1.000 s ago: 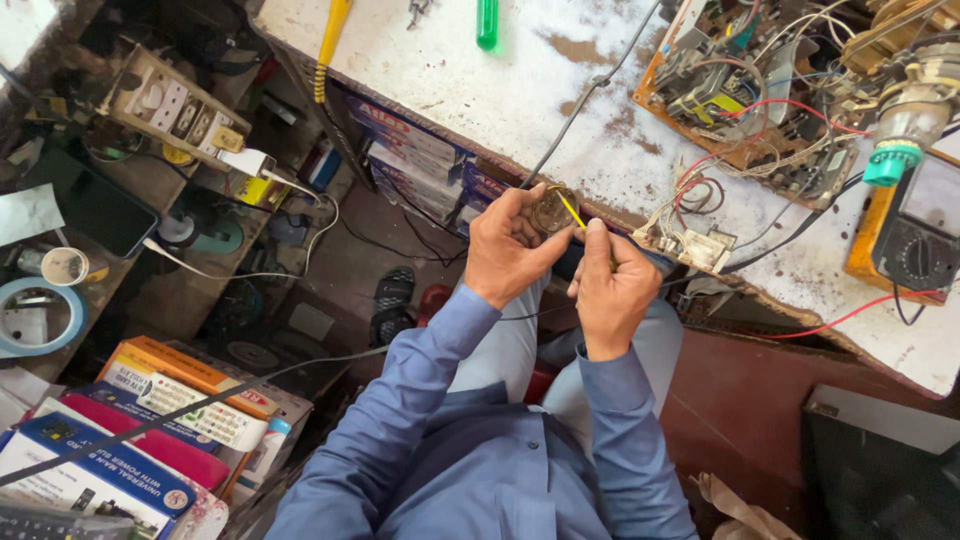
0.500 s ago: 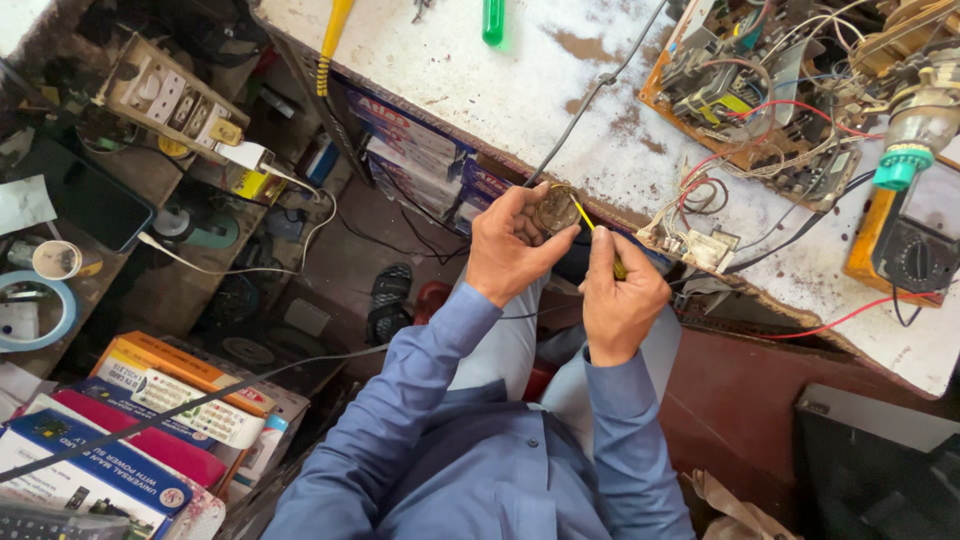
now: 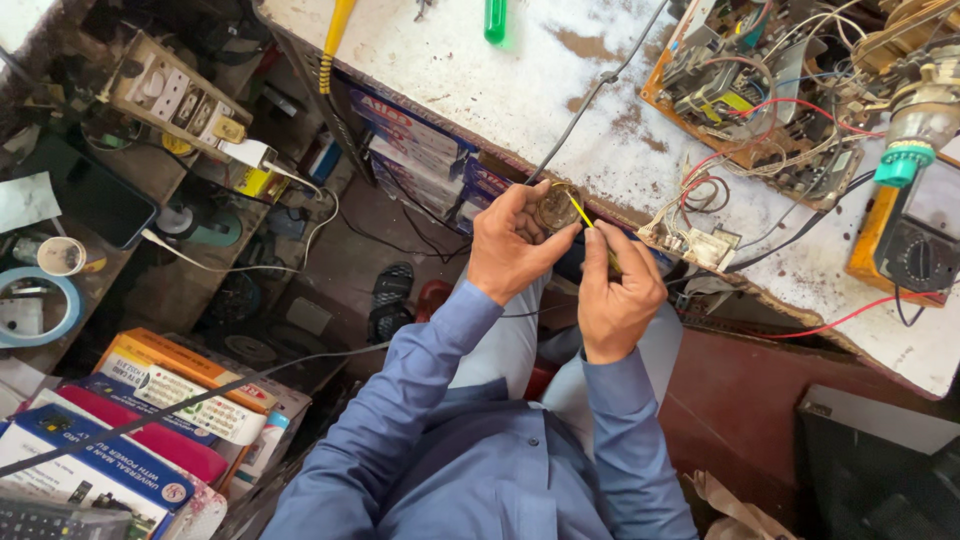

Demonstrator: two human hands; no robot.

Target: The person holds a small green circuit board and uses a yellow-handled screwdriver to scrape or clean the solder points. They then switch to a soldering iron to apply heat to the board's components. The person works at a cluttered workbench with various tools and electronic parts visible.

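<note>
Right now your left hand [image 3: 508, 250] is clenched around a small round brownish part [image 3: 556, 207], held just off the near edge of the white workbench [image 3: 560, 90], above your lap. Your right hand [image 3: 617, 295] pinches a thin yellow-handled tool [image 3: 583, 212], its tip touching the part. Just beside your hands, on the bench edge, lies a small wired circuit board [image 3: 700, 242]. A yellow multimeter [image 3: 912, 240] sits farther right.

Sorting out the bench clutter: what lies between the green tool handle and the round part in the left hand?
Head view: bare stained benchtop, crossed by one black cable, between green handle and round part in left hand.
</note>
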